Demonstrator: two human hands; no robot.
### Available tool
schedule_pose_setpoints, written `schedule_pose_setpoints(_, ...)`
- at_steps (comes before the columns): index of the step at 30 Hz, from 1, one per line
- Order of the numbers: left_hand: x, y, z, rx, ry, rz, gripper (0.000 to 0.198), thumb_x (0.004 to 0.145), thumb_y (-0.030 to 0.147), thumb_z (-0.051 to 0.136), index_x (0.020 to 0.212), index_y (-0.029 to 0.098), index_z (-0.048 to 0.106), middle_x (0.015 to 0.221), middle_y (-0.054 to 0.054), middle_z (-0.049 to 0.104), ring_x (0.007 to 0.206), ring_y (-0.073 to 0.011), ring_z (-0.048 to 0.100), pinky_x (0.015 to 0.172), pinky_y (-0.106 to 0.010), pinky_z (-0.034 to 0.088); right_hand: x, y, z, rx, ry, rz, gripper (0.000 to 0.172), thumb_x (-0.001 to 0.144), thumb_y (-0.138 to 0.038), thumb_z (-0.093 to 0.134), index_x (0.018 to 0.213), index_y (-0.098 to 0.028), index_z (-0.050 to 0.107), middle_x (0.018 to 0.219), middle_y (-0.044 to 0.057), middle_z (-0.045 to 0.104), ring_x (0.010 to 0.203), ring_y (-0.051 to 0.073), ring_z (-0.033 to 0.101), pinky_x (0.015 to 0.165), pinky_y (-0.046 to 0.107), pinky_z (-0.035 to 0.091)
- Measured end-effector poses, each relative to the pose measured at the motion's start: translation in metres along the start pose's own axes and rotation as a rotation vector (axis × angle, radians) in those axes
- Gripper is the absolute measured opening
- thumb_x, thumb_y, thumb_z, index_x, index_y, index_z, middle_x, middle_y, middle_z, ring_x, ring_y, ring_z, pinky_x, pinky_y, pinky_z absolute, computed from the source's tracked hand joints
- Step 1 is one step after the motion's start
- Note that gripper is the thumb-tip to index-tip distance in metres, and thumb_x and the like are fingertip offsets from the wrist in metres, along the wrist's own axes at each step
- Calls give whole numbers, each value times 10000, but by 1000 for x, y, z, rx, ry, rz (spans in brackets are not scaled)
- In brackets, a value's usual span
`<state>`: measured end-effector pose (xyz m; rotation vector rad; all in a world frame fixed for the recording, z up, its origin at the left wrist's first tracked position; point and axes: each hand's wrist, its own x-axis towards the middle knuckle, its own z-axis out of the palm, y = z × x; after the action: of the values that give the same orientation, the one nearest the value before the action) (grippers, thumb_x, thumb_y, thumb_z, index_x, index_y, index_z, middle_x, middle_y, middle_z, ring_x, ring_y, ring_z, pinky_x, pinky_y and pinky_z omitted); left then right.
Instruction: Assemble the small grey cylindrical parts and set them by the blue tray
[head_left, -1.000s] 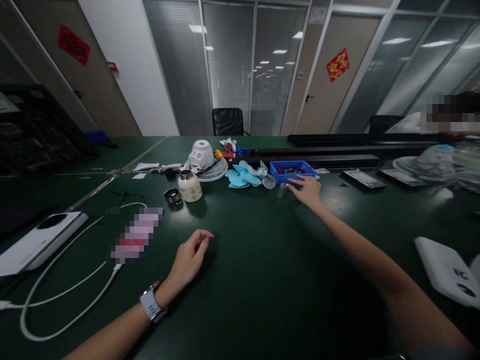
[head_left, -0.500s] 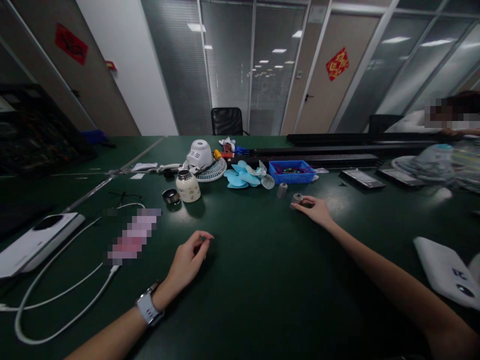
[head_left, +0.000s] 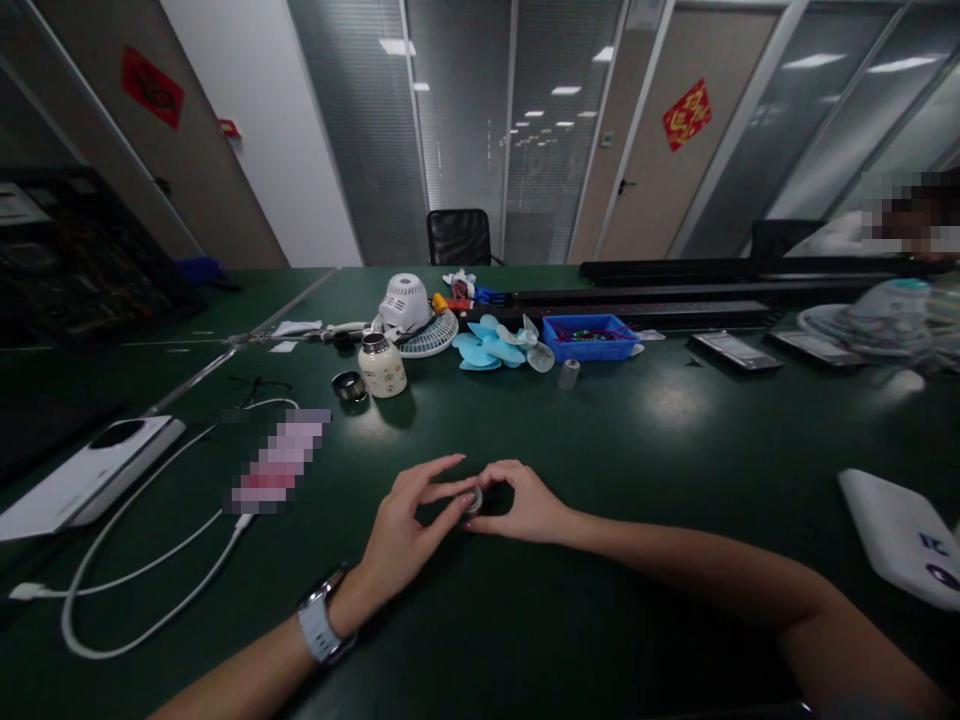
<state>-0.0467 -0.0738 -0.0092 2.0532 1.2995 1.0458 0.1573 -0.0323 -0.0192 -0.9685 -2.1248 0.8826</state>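
Observation:
In the middle of the dark green table, a small grey metal cylinder sits between my two hands, mostly covered by fingers. My right hand pinches it from the right with thumb and curled fingers. From the left, my left hand has its thumb and a finger on it, while another finger stretches above. A matching metal cylinder stands farther back, just in front of a blue tray. A watch is on my left wrist.
Behind lie light-blue fan blades, a white fan housing and a cream bottle beside its dark cap. At left are a phone, a white cable and a white device. Another white device lies right.
My right hand has brought one metal cylinder from beside the blue tray to the table's middle. My left hand has moved right and now touches it too.

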Motion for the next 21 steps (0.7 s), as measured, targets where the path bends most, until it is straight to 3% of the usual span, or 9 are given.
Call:
schedule_pose_setpoints(4,4,0,3,-58,38,-47,349,846,324,680,1161,222,569,1038,-73,757,1056,-284,685,987,-477,452,0,-2,6,-18,18,-1,341,636,-411,817,823,-214,610,849,-4,670,849,199,629,828,350,435)
schedule_pose_setpoints(9,6,-10,-6,-240,108,-89,377,834,323,688,1158,217,527,1182,-91,693,944,-237,733,923,-405,522,-1,-1,5,-53,21,13,358,605,-368,827,815,-214,581,852,-3,663,833,200,616,835,365,425)
schedule_pose_setpoints(13,6,-30,-18,-82,-47,-140,494,817,347,700,1254,239,495,1143,-82,729,1031,-267,703,1005,-461,458,-8,6,-3,-45,42,42,377,588,-351,821,825,-208,565,911,18,662,843,201,608,813,368,445)
schedule_pose_setpoints(17,8,-41,-20,-26,-208,-164,544,834,368,671,1320,247,461,1036,-44,775,1079,-260,681,1035,-471,427,-19,20,-29,-51,63,63,336,633,-362,792,830,-200,574,931,29,669,874,203,617,830,375,455)
schedule_pose_setpoints(21,8,-41,-17,-36,-213,-181,551,842,388,652,1338,248,455,1043,-47,773,1083,-258,679,1028,-463,435,-27,56,-75,-117,216,156,292,694,-397,738,829,-197,573,898,34,683,837,201,640,774,353,483)
